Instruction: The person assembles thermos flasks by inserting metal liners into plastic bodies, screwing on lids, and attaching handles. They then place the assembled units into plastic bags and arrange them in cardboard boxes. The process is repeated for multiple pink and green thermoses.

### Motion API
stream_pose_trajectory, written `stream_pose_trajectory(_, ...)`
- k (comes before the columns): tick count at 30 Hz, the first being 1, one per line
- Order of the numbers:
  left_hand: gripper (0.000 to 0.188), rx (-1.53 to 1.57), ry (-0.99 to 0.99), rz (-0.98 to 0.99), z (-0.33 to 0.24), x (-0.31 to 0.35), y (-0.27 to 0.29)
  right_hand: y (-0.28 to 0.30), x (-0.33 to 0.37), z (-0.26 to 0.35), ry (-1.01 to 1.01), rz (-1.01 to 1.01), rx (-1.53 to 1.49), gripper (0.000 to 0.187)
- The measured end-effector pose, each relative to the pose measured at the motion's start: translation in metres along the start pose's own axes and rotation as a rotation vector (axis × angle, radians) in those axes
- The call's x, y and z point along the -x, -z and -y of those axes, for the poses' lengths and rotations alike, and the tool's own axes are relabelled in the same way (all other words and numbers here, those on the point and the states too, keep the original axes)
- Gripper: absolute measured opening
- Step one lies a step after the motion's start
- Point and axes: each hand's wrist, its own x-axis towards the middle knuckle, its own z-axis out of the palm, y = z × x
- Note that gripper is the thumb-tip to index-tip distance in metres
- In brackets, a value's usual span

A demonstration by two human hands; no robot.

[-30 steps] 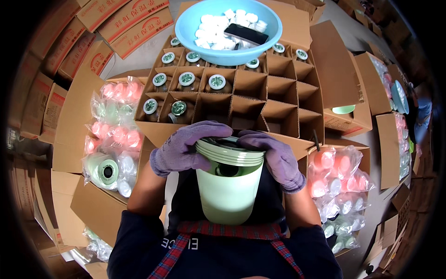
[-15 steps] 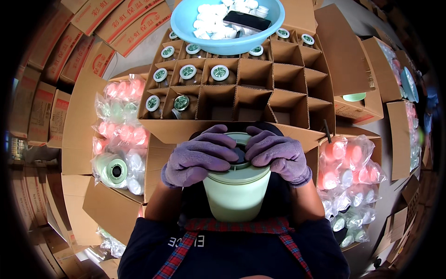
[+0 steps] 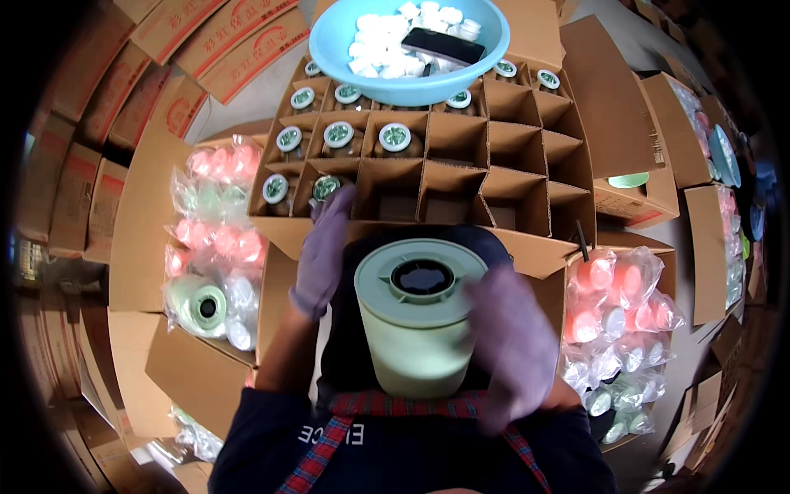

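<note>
A pale green round container (image 3: 421,342) stands upright in front of my body, with a wide ring-shaped top around a dark central opening (image 3: 423,277). My left hand (image 3: 321,257), in a purple work glove, has left it and reaches up to the partitioned carton, fingers stretched out. Its fingertips are beside a glass bottle (image 3: 327,188) with a white-rimmed, shiny green top in the nearest row; whether they touch cannot be told. My right hand (image 3: 512,346), gloved alike, is smeared by motion at the container's right side. Its fingers do not show clearly.
The partitioned carton (image 3: 393,183) holds several similar bottles in its left and far cells. On its far part rests a blue basin (image 3: 329,70) with small white pieces and a phone (image 3: 444,46). Boxes of bagged pink and green parts (image 3: 216,239) (image 3: 617,321) flank me.
Both hands have come off the container's top. My left hand moved up and left to the carton; my right hand moved down along the container's right side.
</note>
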Motion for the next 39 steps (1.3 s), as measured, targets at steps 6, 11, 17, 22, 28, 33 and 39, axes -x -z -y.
stream_pose_trajectory(6, 0.056, 0.070, 0.170, 0.104, -0.022, 0.004, 0.005, -0.001, -0.009, 0.018, 0.076, 0.102, -0.238, 0.068)
stream_pose_trajectory(11, 0.049, 0.449, 0.049, 0.065, -0.038, -0.006, 0.024, -0.005, -0.005, -0.002, -0.097, 0.036, -0.056, 0.080)
stream_pose_trajectory(17, 0.049, 0.799, 0.048, 0.135, -0.057, -0.009, 0.037, 0.000, -0.003, 0.001, -0.125, 0.200, 0.028, 0.089)
stream_pose_trajectory(22, 0.049, 0.616, -0.062, 0.118, -0.069, 0.000, 0.037, -0.005, 0.015, -0.035, -0.399, 0.066, 0.057, 0.091)
stream_pose_trajectory(28, 0.049, 0.094, -0.205, -0.027, 0.006, 0.022, -0.029, 0.002, -0.007, -0.034, -0.250, 0.079, 0.266, 0.084)
stream_pose_trajectory(33, 0.060, 0.980, 0.128, 0.434, -0.042, -0.019, 0.006, -0.006, -0.030, 0.034, -0.036, 0.369, 0.003, 0.094)
stream_pose_trajectory(39, 0.056, 0.571, 0.009, 0.066, -0.095, -0.025, 0.063, 0.015, 0.014, -0.042, -0.341, 0.129, 0.044, 0.088)
